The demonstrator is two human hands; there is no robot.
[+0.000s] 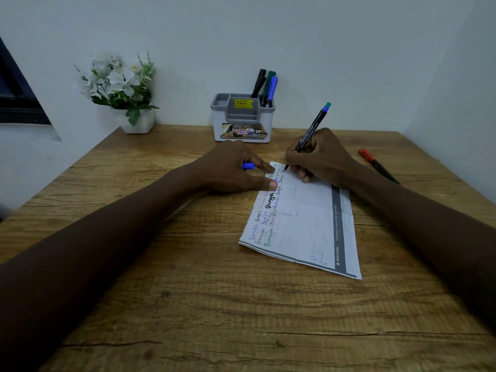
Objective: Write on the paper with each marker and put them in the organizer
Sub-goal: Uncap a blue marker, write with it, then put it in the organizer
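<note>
A white paper [308,224] with several coloured written words lies on the wooden table [188,291]. My right hand [322,159] grips a black marker [311,130] with a blue-green end, its tip touching the paper's far corner. My left hand [236,167] holds a blue cap [248,165] between its fingers while two fingertips press the paper's far left edge. The grey-white organizer [243,124] stands at the back with three markers [267,87] in its right compartment. A red-capped marker [377,165] lies on the table right of my right hand.
A white pot of white flowers [120,87] stands at the back left against the wall. A dark window frame [16,87] is at the far left. The table's left edge runs diagonally beside my left forearm.
</note>
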